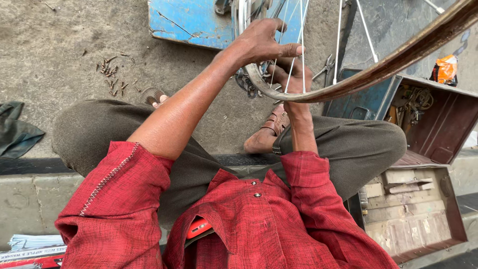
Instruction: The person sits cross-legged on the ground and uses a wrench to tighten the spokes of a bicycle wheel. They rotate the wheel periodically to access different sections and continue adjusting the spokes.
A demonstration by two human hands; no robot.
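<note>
The fingers (291, 50) of the left hand (261, 42) curl over the top of a bicycle wheel rim (378, 72), thumb and fingertips closed on it where the spokes (298, 30) meet the metal, so the wheel is steadied from above. The right hand (294, 74) comes up from beneath, its fingers wrapped around the same stretch of rim; whether they also pinch a spoke or a small tool cannot be told, since the rim hides them. Held between both hands just above the person's knees, the rim sits close to the eyes and free to turn, its brown arc sweeping up to the right edge of the view.

Below it a sandalled foot (271, 129) rests on the ground. An open metal toolbox (423, 149) stands just beside the right knee, within easy reach, with pliers (324, 67) lying near its blue lid. Rusty screws (113, 77) are scattered on the concrete to the left, and a blue board (189, 22) lies ahead.
</note>
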